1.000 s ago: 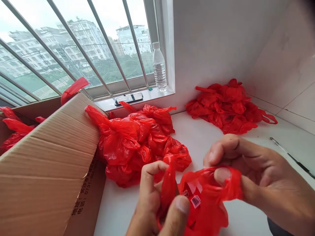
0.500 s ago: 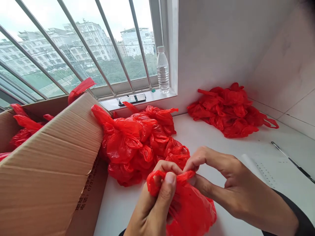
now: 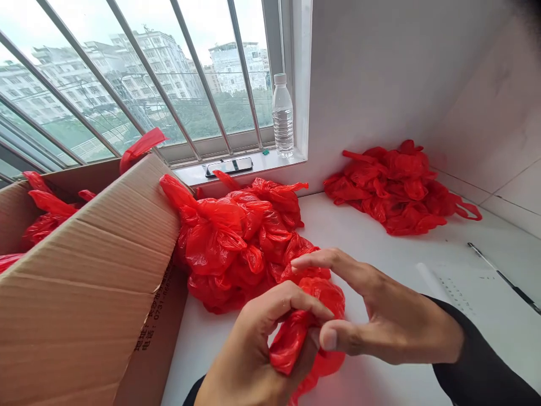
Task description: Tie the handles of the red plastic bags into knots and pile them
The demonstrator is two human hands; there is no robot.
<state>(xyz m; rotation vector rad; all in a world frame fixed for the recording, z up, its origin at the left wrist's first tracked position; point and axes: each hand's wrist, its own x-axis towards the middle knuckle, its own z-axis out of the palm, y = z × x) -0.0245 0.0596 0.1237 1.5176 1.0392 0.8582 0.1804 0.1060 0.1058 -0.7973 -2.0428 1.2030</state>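
Observation:
My left hand [image 3: 257, 349] is closed round a crumpled red plastic bag [image 3: 310, 332], low in the middle of the view. My right hand [image 3: 376, 316] touches the same bag from the right. Its thumb presses on the bag's side while the index finger stretches out over the top. Just behind the bag lies a heap of knotted red bags [image 3: 240, 242] on the white table [image 3: 380, 248].
An open cardboard box [image 3: 97, 282] with red bags inside stands at the left. A second pile of red bags [image 3: 397, 186] lies at the back right. A water bottle [image 3: 283, 115] and a phone [image 3: 229, 166] rest on the window sill. A pen [image 3: 502, 276] lies at the right.
The bag has been bunched into a tighter ball in my left hand. My right hand let go of the bag's handle and its fingers opened out over the bag.

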